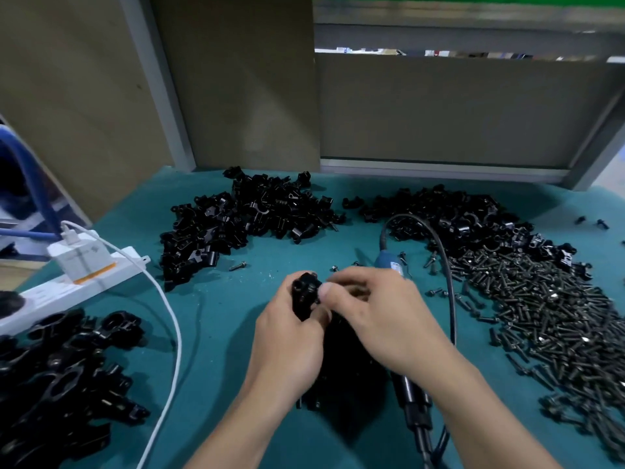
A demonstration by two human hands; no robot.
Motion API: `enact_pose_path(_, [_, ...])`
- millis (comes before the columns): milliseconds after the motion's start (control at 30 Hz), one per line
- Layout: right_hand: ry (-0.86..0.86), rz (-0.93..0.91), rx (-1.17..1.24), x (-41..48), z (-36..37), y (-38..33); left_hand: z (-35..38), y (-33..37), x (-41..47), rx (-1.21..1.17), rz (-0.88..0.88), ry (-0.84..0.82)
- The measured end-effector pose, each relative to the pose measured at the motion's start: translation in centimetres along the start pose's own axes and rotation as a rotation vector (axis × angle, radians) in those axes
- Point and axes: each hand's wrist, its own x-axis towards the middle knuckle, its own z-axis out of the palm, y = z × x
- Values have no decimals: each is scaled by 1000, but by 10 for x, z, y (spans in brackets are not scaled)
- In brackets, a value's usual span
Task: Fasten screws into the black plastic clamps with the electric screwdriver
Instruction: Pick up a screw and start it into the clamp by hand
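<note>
Your left hand [287, 336] grips a glossy black clamp [306, 294], bored end up; your right hand [375, 313] pinches its edge. Bare desk [216, 292] lies left; screws [541, 309] crowd right.

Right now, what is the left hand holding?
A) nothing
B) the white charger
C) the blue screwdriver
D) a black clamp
D: the left hand has its fingers curled round a black clamp, while the blue screwdriver lies on the table and the white charger sits plugged in far to the left.
</note>
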Motion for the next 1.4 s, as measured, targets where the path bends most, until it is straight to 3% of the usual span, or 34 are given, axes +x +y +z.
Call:
enact_pose_path(133, [12,-26,47,4,19,10,1,-1,-6,64,138,-105])
enact_pose_path(233, [-7,-16,95,10,13,18,-3,-2,-3,-61,127,-46])
enact_pose_path(367, [-156,42,486,10,3,21,-10,-2,8,-246,162,62])
enact_pose_path(467, [-294,59,700,7,-5,22,-10,-2,12,-422,174,8])
enact_pose_path(733, [-164,30,794,5,-7,17,-16,3,13,-701,141,-53])
enact_pose_path(967, [-216,46,881,3,-5,12,-19,2,13,-649,286,-24])
enact_pose_path(1167, [-352,21,1061,-4,-11,7,-25,7,6,-671,270,13])
enact_pose_path(1300, [-335,43,1119,-9,-2,3,-35,8,3,-658,279,42])
enact_pose_path(1400, [-231,39,1094,-13,5,3,-37,8,3,-665,247,53])
